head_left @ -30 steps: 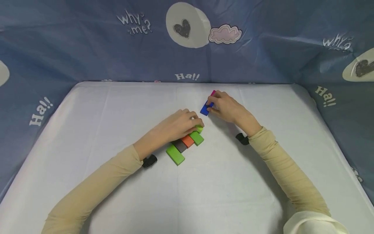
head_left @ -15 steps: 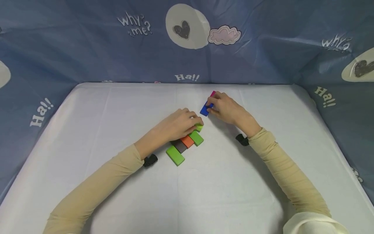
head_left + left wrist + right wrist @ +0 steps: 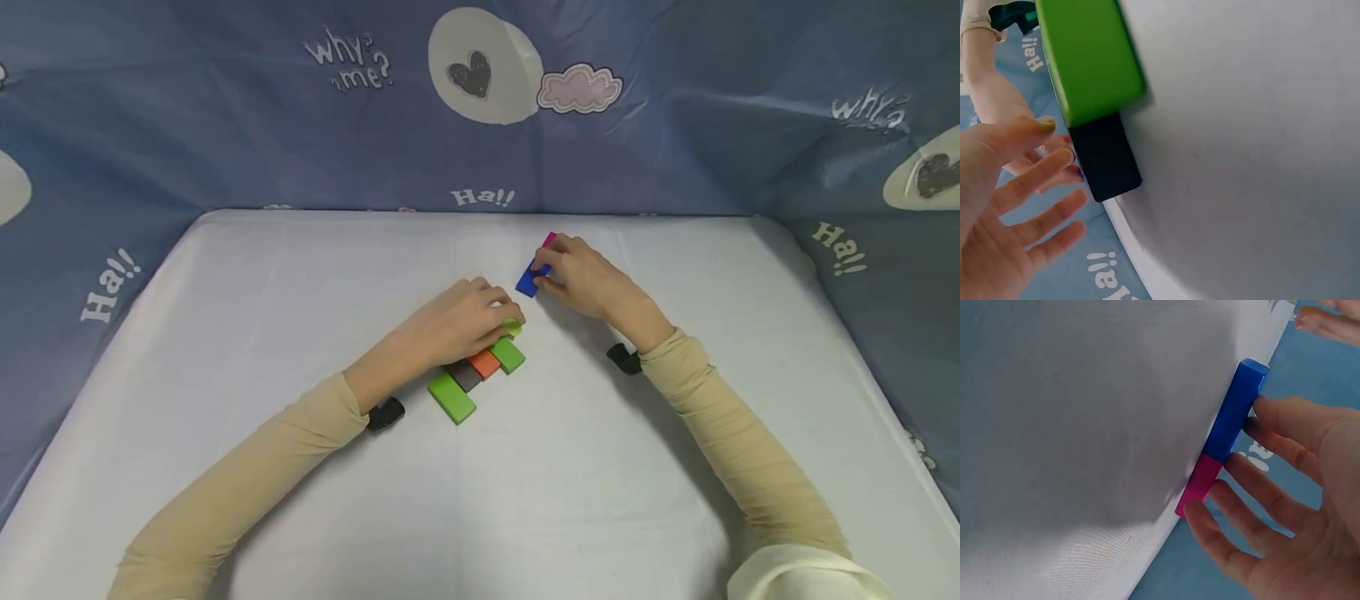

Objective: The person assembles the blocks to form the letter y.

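At the table's centre my left hand (image 3: 471, 317) bends over a short row of blocks, its thumb and fingertips around the yellow-green block (image 3: 513, 327) at the far end. From there toward me lie a green block (image 3: 507, 355), an orange one (image 3: 484, 363), a dark grey one (image 3: 465, 376) and a lime green one (image 3: 452, 397). Farther back, my right hand (image 3: 583, 273) holds a blue block (image 3: 1237, 412) between thumb and index finger. A pink block (image 3: 1200, 482) meets its end, with the little finger touching it. Palms partly hide both groups in the head view.
White cloth covers the table (image 3: 480, 500). A patterned blue curtain (image 3: 300, 133) borders its back and sides. Black wrist-worn devices show under the left wrist (image 3: 386, 413) and the right wrist (image 3: 624, 358).
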The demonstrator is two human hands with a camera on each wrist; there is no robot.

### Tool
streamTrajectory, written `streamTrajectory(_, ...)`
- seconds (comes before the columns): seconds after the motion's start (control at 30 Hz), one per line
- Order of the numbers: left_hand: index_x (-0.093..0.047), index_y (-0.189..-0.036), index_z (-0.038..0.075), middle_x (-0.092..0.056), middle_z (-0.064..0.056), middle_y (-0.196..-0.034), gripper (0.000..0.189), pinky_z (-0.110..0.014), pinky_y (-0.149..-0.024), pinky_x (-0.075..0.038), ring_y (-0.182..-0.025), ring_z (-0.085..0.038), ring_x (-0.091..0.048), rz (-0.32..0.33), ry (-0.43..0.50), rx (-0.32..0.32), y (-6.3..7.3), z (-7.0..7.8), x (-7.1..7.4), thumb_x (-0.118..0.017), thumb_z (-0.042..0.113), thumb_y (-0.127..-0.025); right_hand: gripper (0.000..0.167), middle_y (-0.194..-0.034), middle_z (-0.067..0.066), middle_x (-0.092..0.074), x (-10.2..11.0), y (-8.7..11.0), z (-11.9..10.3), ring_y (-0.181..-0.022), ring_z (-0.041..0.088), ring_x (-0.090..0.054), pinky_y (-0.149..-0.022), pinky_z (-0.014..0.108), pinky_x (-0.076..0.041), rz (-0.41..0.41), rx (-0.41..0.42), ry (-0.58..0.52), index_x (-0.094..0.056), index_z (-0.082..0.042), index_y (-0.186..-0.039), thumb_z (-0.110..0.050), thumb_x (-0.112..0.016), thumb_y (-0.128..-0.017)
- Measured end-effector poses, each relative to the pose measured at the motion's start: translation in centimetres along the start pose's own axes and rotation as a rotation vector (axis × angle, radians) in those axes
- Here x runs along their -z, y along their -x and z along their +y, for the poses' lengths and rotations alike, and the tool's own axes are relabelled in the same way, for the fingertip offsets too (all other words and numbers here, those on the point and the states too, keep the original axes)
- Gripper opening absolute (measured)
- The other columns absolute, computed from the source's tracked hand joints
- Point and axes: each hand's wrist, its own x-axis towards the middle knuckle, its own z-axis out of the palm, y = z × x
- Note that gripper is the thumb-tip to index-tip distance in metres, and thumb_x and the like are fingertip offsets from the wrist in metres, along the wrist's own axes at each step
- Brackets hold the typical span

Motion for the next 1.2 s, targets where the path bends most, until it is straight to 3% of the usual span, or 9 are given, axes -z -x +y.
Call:
streamTrajectory(0.27,-0.076,-0.125,0.024,-0.077,-0.004,-0.127,0.020,-0.048,-0.101,-0.058,-0.118,-0.033,-0.069,-0.005,-0.032,0.004,0.04,0.60,0.01,-0.062,0.023,-0.111,0.021,-0.125,0.021,-0.066,-0.02,0.17,0.29,-0.110,0.039,-0.064,-0.095,0.050,-0.056,0.013,0.018,-0.004,-0.073,-0.005,-0.121,-0.019,-0.072,-0.105)
streamTrajectory(0.53,-0.075,-0.137,0.021,-0.076,-0.004,-0.136,0.029,-0.046,-0.101,-0.059,-0.122,-0.033,-0.069,-0.046,-0.097,0.023,-0.32,0.79,0.13,-0.064,0.024,-0.109,0.021,-0.124,0.020,-0.066,-0.10,0.13,0.31,-0.109,0.038,-0.063,-0.094,0.049,-0.057,0.008,0.017,-0.003,-0.073,-0.006,-0.121,-0.019,-0.071,-0.105)
streamTrajectory(1.2,-0.070,-0.143,0.017,-0.073,-0.006,-0.142,0.035,-0.051,-0.101,-0.058,-0.124,-0.037,-0.068,-0.037,-0.130,0.048,-0.85,0.69,0.04,-0.062,0.025,-0.110,0.021,-0.124,0.021,-0.067,-0.11,0.06,0.48,-0.107,0.037,-0.064,-0.093,0.048,-0.058,0.016,0.033,0.022,-0.073,-0.006,-0.121,-0.019,-0.072,-0.105)
